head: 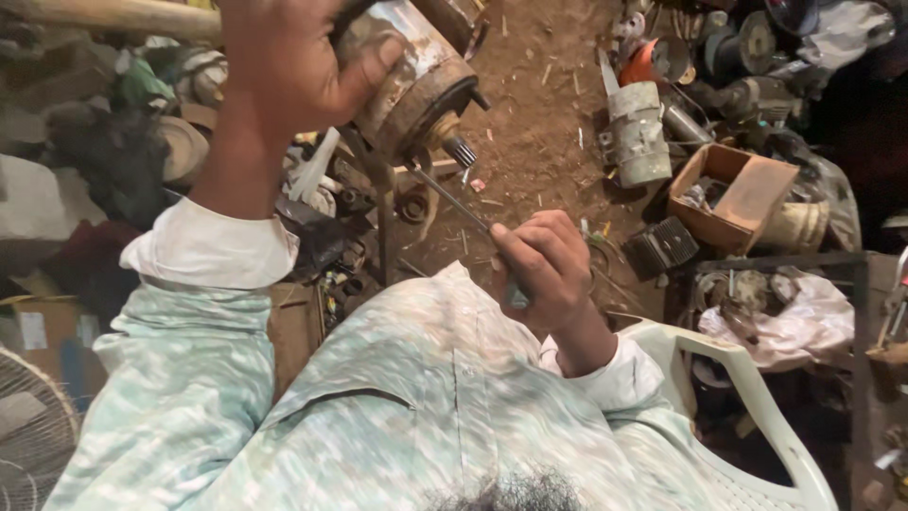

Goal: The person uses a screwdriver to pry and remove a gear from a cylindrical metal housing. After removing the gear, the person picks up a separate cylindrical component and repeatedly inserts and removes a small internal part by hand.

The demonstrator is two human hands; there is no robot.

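My left hand (pixel 284 71) grips the top of a rusty cylindrical motor body (pixel 416 80) and holds it up at the top middle. A small toothed gear shaft (pixel 461 149) sticks out of its lower end. My right hand (pixel 544 265) is closed around a screwdriver (pixel 454 201); its thin metal shaft points up and left, with the tip at the motor's lower edge. Both arms wear pale patterned sleeves with white cuffs.
Dirt floor (pixel 539 104) lies below. A grey metal motor housing (pixel 638 132), an open cardboard box (pixel 733 194), a small finned black part (pixel 667 248) and assorted scrap sit at right. A white plastic chair arm (pixel 747 388) is at lower right, a fan grille (pixel 28 445) at lower left.
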